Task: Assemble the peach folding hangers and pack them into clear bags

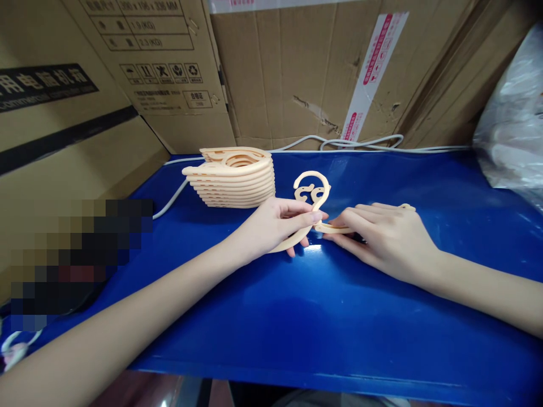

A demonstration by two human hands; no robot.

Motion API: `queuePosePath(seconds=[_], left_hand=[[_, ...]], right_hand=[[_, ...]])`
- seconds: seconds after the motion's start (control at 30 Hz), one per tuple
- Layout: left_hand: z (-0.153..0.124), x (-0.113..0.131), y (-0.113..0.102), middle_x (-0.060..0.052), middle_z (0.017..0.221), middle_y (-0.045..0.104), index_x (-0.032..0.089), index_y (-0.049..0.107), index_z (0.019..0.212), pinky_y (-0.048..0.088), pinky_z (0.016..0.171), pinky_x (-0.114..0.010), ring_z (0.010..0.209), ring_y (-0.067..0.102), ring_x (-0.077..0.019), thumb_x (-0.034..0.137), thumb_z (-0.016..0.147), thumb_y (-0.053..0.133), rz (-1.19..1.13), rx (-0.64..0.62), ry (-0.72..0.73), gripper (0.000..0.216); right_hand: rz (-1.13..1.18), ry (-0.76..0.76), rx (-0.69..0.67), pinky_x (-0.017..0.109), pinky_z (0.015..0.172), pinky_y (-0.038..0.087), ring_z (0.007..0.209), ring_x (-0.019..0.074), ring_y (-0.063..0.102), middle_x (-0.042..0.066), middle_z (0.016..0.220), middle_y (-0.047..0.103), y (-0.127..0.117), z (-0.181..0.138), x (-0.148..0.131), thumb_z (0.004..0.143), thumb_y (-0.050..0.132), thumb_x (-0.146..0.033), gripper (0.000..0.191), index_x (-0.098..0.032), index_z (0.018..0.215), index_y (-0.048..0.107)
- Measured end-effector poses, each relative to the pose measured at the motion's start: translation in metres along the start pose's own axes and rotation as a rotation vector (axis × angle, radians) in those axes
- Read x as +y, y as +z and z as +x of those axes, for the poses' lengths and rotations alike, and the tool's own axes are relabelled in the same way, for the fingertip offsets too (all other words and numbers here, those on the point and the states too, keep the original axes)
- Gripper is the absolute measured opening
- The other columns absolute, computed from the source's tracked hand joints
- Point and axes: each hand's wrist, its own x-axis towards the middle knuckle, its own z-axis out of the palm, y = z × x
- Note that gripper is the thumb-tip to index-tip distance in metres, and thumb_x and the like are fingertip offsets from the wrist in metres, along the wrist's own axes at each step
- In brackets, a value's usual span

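Note:
A cream plastic folding clothes hanger point(326, 192) is held between my two hands, its hook pointing up and curling left. My left hand point(282, 223) pinches it just below the hook, with one hanger arm running under the palm. Around the other arm, my right hand point(377, 232) is closed, covering most of it; a pale tip shows past the knuckles. Behind the hook lie small cream curved pieces point(303, 195), partly covered, and I cannot tell what they belong to. Left of these stands a neat stack of folded hangers point(237, 183).
Cardboard boxes point(292, 73) wall in the back and left of the blue table point(263, 316). A white cable point(360, 144) runs along the back edge. Clear plastic wrapping point(509, 118) bulges at the right. A pixelated dark object point(76, 265) is at the left.

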Motion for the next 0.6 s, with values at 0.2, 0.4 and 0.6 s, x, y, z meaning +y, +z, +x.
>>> queuePosePath(seconds=[0.2,0.4,0.6], left_hand=[[0.0002,0.0006,-0.0044,0.0,0.063,0.064,0.013,0.073,0.097,0.051,0.043,-0.016,0.056,0.061,-0.0108,0.026,0.089,0.064,-0.042,-0.056,-0.075,0.018],[-0.0002,0.0031,-0.0036,0.0,0.069,0.066,0.012,0.07,0.084,0.056,0.048,-0.016,0.06,0.062,-0.0088,0.018,0.092,0.06,-0.118,-0.085,-0.086,0.014],[0.0013,0.001,-0.0041,-0.001,0.068,0.067,0.009,0.069,0.08,0.056,0.053,-0.015,0.06,0.062,-0.0071,0.019,0.091,0.063,-0.139,-0.101,-0.086,0.015]], right_hand=[[0.014,0.008,0.0,0.027,0.052,0.034,0.053,0.015,0.057,0.002,0.064,0.065,-0.0009,0.0001,0.0011,0.098,0.05,-0.036,0.031,-0.017,0.078,0.063],[0.052,0.007,0.018,0.027,0.054,0.036,0.056,0.0145,0.058,0.002,0.065,0.065,-0.0007,-0.0001,0.0016,0.099,0.05,-0.036,0.031,-0.016,0.08,0.065],[0.033,-0.05,0.052,0.026,0.051,0.032,0.053,0.0124,0.055,0.0,0.061,0.062,-0.0023,0.0003,0.001,0.098,0.052,-0.033,0.03,-0.016,0.076,0.063]])
